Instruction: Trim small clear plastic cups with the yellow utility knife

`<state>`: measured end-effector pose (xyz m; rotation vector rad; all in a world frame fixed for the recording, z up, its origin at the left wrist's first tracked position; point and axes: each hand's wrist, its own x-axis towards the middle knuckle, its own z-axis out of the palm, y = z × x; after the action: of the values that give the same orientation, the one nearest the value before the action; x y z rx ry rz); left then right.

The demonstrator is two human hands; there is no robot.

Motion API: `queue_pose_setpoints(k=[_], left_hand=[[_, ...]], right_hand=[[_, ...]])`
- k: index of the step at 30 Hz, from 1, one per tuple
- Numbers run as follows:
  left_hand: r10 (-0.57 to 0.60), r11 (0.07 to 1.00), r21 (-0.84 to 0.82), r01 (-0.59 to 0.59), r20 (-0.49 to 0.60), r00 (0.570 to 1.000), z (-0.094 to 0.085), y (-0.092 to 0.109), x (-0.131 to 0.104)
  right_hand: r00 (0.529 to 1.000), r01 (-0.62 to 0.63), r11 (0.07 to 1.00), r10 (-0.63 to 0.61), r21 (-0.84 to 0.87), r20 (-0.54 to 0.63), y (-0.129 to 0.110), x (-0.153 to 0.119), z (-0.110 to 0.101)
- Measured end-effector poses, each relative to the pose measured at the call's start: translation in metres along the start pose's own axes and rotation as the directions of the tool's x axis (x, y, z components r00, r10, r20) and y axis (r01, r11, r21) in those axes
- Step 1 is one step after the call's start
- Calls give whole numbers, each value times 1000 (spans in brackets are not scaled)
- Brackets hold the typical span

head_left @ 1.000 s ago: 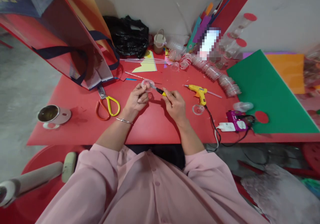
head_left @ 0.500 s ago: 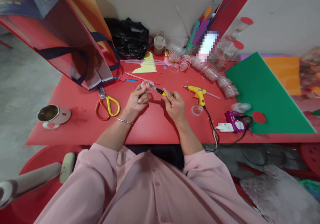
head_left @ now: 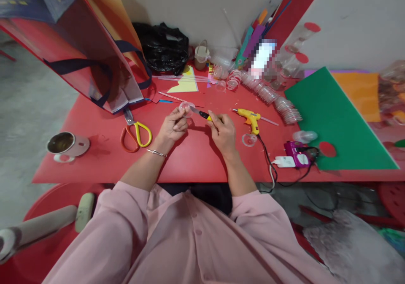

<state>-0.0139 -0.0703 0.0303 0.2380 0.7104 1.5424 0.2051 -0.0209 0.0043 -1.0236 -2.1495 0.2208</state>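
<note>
Pinched between the fingers of my left hand (head_left: pixel 174 125) is a small clear plastic lid (head_left: pixel 184 106), round and shallow, held above the red table. My right hand (head_left: pixel 222 133) grips a utility knife (head_left: pixel 205 115) by its yellow and black handle. The knife's blade points left and reaches the lid; whether it cuts into the plastic I cannot tell. To the right of my right hand lies a yellow hot glue gun (head_left: pixel 249 118) with a glue stick in its back. Just below it sits another clear lid (head_left: pixel 249 139).
Scissors (head_left: pixel 138 134) lie left of my hands, near a mug (head_left: pixel 68 144) of dark liquid. A large bag (head_left: pixel 95 64) stands at the back left. Stacked clear plastic pieces (head_left: pixel 268 92) curve along the back right, beside a green board (head_left: pixel 335 128). Cords run from a purple power adapter (head_left: pixel 299 153).
My right hand and the knife have shifted slightly to the right, drawing the blade back a little from the lid. My left hand stays almost in place.
</note>
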Motion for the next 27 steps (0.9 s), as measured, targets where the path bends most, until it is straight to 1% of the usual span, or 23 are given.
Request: queue_pose_setpoints(k=[4, 9, 12, 14, 17, 20, 22, 25, 27], left_hand=[[-11, 1000, -14, 11, 2, 1000, 0, 0, 0], [22, 999, -47, -21, 18, 1000, 1, 0, -2], [28, 998, -58, -27, 16, 999, 3, 3, -5], [33, 998, -53, -33, 1, 999, 4, 4, -6], [33, 998, -49, -33, -4, 999, 4, 4, -5], [6, 998, -60, -5, 14, 1000, 4, -1, -3], [-24, 998, -56, 26, 35, 999, 4, -6, -2], [-72, 997, -19, 74, 92, 993, 5, -16, -3], [-115, 993, 24, 113, 128, 985, 6, -22, -5]], right_hand=[[1000, 8, 1000, -8, 6, -12, -1, 0, -1], [1000, -18, 1000, 18, 24, -21, 3, 0, 1], [996, -53, 999, 54, 12, -68, 8, 1, 2], [992, -69, 997, 73, 34, -107, 10, 2, 1], [989, -83, 992, 93, 90, -115, 4, 3, -2], [989, -118, 978, 131, 173, -63, -7, 3, -4], [986, -158, 948, 168, 276, -13, -12, 4, -6], [966, -260, 860, 237, 438, 106, -15, 6, -8], [944, -330, 798, 272, 504, 189, -16, 7, -10]])
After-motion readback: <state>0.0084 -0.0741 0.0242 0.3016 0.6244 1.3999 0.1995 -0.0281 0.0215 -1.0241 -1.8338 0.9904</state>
